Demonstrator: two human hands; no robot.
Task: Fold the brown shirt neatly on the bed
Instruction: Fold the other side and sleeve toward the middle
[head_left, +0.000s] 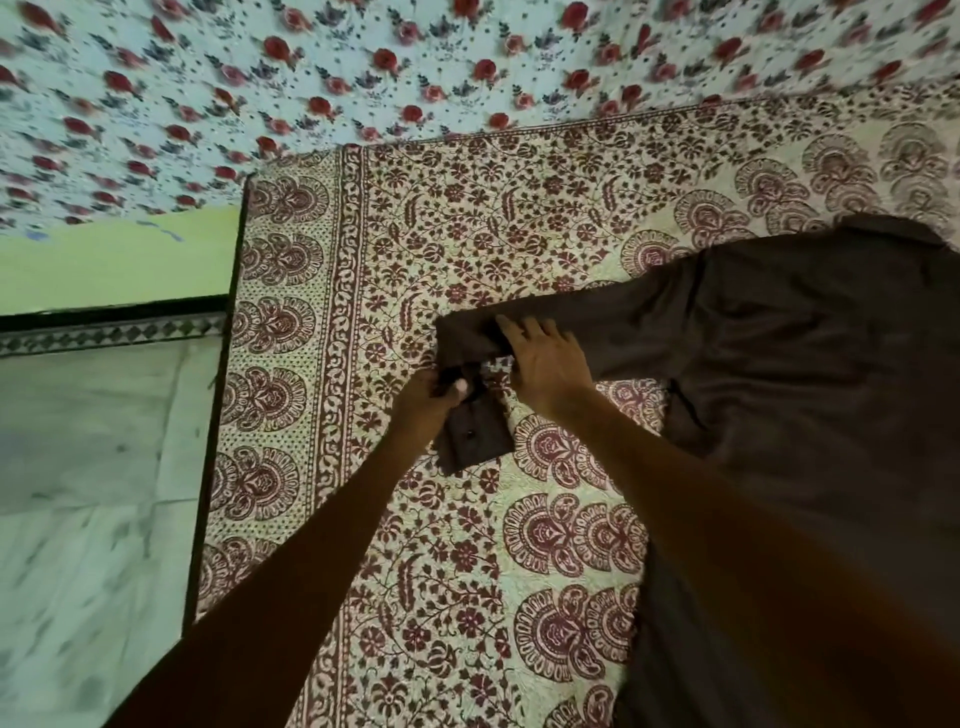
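On the bed (415, 597), my left hand (428, 397) has its fingers clamped on the cuff (475, 436) of the brown shirt (810, 374), which lies spread at right. My right hand (545, 364) presses the sleeve (597, 325) flat, fingers together. The cuff should be drawn taut before it is folded across the body.

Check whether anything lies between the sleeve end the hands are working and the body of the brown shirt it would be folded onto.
Nothing visible does. The left hand pinches the cuff and the right hand presses flat on the sleeve. Between them and the brown shirt there is only the patterned bedspread.
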